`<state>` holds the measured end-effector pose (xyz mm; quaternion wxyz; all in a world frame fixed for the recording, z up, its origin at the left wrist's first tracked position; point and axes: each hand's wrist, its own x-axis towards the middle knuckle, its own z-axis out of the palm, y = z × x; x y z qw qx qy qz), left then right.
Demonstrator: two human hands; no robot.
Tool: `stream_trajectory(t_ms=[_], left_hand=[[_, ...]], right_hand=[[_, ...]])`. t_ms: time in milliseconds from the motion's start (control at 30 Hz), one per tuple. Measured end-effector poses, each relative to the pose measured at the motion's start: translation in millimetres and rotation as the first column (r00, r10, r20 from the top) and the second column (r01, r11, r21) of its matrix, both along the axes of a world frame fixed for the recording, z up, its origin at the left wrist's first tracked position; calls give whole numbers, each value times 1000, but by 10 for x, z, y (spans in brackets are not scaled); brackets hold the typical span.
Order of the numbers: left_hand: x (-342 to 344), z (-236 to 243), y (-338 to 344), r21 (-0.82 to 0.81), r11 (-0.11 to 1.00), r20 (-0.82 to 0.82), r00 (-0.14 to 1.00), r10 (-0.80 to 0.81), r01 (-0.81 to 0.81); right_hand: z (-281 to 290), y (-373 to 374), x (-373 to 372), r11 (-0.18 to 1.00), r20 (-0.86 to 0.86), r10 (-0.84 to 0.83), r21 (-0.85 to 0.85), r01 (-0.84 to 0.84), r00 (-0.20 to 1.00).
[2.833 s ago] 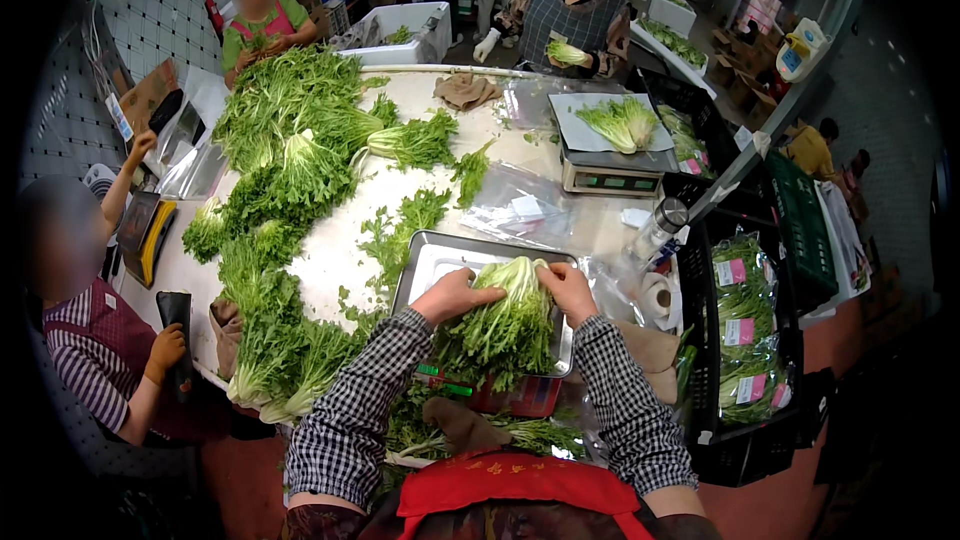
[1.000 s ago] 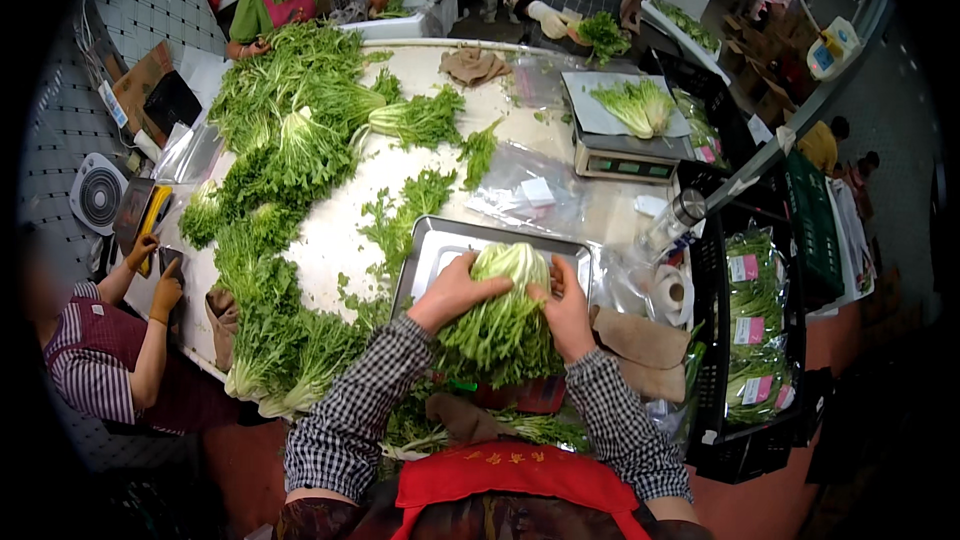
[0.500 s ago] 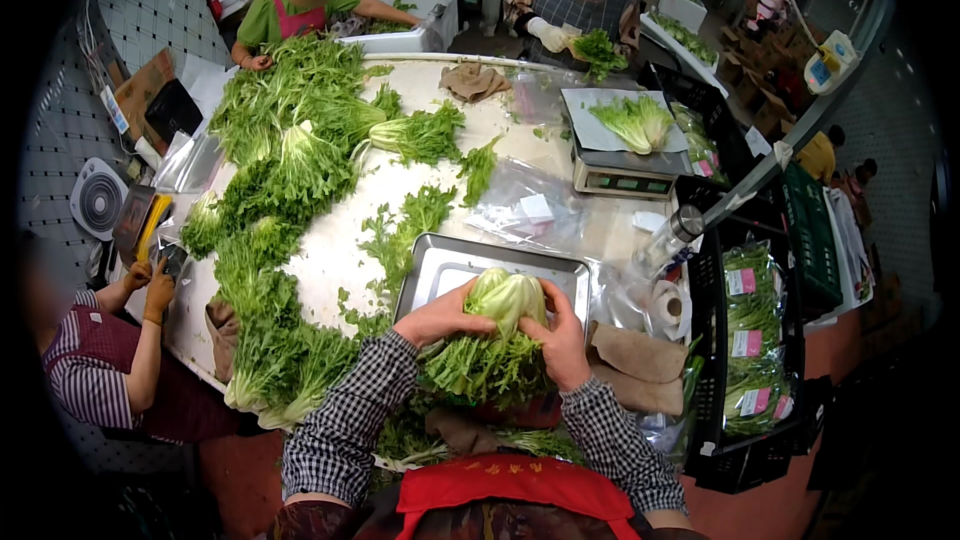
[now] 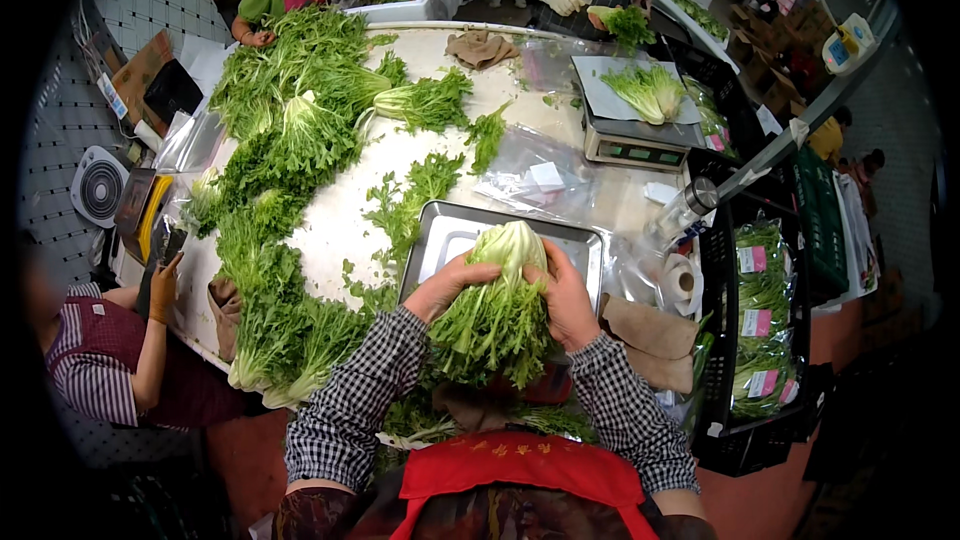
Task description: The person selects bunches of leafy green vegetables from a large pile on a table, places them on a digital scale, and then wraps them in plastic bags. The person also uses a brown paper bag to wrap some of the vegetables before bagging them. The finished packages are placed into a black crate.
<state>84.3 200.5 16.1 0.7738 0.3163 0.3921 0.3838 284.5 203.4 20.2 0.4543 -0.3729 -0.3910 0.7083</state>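
Head view: the left hand (image 4: 452, 285) and the right hand (image 4: 565, 295) are clamped on opposite sides of a bunch of frilly green leaves (image 4: 495, 315), pressing it together with the pale stem ends pointing away from the person and the leafy tips hanging toward the chest. The bunch is held just above the near edge of a metal tray (image 4: 450, 230), which lies directly beyond the hands on the white table (image 4: 340, 225). Left of the left hand, loose greens (image 4: 280, 170) run in a long heap along the table; beyond the right hand stands a scale (image 4: 635, 140) carrying another bunch, and between tray and scale lie clear plastic bags (image 4: 540, 180). To the right of the right hand, a black crate (image 4: 765, 325) holds packed, labelled bunches. Other people work at the far and left sides of the table. Judged from this, the step in hand is gathering and squaring a single bunch; the next move would call for a steady two-sided grip so no leaves slip out while it is carried.
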Motion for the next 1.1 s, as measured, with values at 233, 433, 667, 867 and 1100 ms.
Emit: stream_trajectory(t_ms=[233,433,667,867,1100], left_hand=[[11,18,-129,-302,942,165,965,202,-146],[-5,-84,-172,-247,932,55,956,287,-265],[-10,-158,-339,-315,901,258,887,384,-298],[-104,-234,-455,-324,900,441,795,417,-292],[-169,-316,-514,-204,917,484,779,399,-343]], right_hand=[[-224,131,-17,996,28,30,-83,-28,999],[-385,105,-132,997,313,26,56,-46,949],[-196,167,-229,986,435,49,121,-112,899],[27,72,-373,960,472,63,213,-183,879],[211,66,-461,945,443,121,223,-240,888]])
